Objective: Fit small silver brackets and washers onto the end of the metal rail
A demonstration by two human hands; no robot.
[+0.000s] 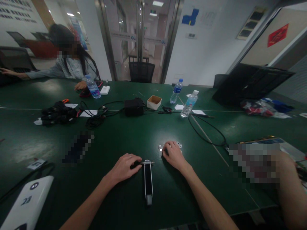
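My left hand (pixel 126 166) pinches one end of a thin metal rod (pixel 149 163), which looks like a long bolt. The rod lies crosswise at the far end of a narrow black and silver bar-shaped device (pixel 148 182) on the green table. My right hand (pixel 172 153) rests beyond the device to the right, its fingers curled down at the tabletop. Left of those fingers lie several small metal rings (pixel 160 147) like washers or nuts. More small metal pieces (pixel 179 144) show just beyond the hand. Whatever the right fingertips grip, if anything, is hidden.
A small open box (pixel 154 102), a black case (pixel 133 107) and cables stand farther back. Water bottles (pixel 189 103) are on the table. A white power bank (pixel 27 203) lies near left. Another person's arm (pixel 291 188) is at right; another person (pixel 69 60) sits across.
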